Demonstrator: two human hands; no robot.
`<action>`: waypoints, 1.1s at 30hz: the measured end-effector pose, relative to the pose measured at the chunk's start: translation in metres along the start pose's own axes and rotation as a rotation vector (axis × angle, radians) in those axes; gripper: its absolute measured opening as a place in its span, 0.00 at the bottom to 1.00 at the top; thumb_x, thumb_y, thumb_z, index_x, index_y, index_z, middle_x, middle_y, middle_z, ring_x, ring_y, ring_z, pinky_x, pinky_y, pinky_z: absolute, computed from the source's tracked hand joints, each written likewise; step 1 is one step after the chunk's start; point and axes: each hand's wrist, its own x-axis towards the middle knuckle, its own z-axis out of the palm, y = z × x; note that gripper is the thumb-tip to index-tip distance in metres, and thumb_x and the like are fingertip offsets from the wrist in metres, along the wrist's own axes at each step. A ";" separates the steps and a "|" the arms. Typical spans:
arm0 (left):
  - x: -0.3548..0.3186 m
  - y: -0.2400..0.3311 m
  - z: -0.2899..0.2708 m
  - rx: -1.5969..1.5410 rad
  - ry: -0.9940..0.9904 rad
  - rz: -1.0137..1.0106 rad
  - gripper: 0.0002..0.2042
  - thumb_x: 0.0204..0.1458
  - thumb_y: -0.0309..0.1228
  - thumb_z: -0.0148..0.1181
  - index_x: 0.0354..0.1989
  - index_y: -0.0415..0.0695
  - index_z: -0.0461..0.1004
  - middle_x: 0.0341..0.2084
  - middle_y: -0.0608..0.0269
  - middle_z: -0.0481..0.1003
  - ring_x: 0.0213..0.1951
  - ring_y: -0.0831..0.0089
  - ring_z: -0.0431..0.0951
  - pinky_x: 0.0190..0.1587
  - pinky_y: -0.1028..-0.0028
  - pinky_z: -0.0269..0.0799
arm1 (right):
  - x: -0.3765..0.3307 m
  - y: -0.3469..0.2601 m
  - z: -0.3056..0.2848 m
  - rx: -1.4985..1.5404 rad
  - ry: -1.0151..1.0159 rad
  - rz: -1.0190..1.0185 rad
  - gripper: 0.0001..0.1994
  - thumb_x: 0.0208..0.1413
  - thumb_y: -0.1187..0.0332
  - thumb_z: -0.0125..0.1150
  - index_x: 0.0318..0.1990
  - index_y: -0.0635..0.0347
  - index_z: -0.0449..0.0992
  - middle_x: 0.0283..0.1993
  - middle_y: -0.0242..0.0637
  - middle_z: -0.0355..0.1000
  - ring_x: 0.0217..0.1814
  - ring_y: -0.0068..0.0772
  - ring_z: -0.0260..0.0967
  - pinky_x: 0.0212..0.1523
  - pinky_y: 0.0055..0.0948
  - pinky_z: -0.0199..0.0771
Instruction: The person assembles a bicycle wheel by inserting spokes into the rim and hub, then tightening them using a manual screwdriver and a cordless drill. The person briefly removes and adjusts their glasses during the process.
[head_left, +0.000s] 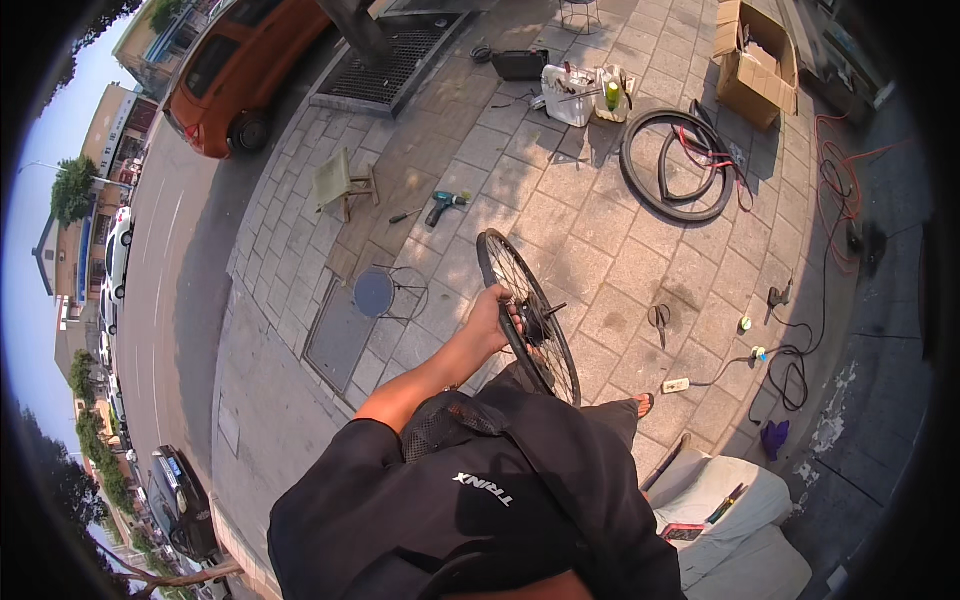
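Bare bicycle wheel (pixel 528 315), rim and spokes only, no tyre on it, held upright over the paving in front of the person. Left hand (pixel 490 318) grips it at the hub side, fingers (pixel 503 300) closed around the rim or spokes near the axle; axle stub sticks out to the right. Right hand not visible, so its state cannot be told. The tyre (pixel 678 165) lies flat on the paving well apart, up and right, with a loose inner tube (pixel 690 150) inside its ring: stripping looks done, refitting not begun, by my reading. Scissors (pixel 660 318) lie on the paving just right of the wheel. A power drill (pixel 443 205) lies up and left, near a small wooden stool (pixel 340 182). A round stool (pixel 375 292) stands left of the wheel. White tool tubs (pixel 585 92) and a cardboard box (pixel 752 60) sit beyond.
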 end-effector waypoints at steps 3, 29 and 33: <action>0.007 0.078 0.004 -0.007 0.007 0.019 0.08 0.53 0.37 0.60 0.30 0.51 0.68 0.20 0.68 0.66 0.20 0.69 0.66 0.25 0.64 0.67 | 0.018 -0.109 -0.012 0.060 0.035 0.033 0.18 0.61 0.63 0.62 0.38 0.76 0.82 0.28 0.56 0.79 0.29 0.53 0.81 0.33 0.45 0.78; 0.213 0.691 -0.216 -0.136 0.175 0.186 0.07 0.53 0.36 0.60 0.33 0.48 0.70 0.24 0.64 0.69 0.26 0.66 0.70 0.29 0.61 0.69 | 0.293 -0.906 0.060 -0.510 0.241 -0.648 0.13 0.59 0.64 0.62 0.41 0.65 0.86 0.39 0.54 0.81 0.45 0.51 0.79 0.51 0.48 0.77; 0.273 0.780 -0.216 -0.035 0.199 0.142 0.07 0.51 0.34 0.62 0.30 0.47 0.70 0.23 0.65 0.68 0.23 0.68 0.69 0.25 0.65 0.67 | 0.226 -0.948 0.125 -0.487 0.420 -0.494 0.15 0.63 0.59 0.63 0.48 0.58 0.87 0.43 0.56 0.76 0.49 0.58 0.73 0.56 0.50 0.73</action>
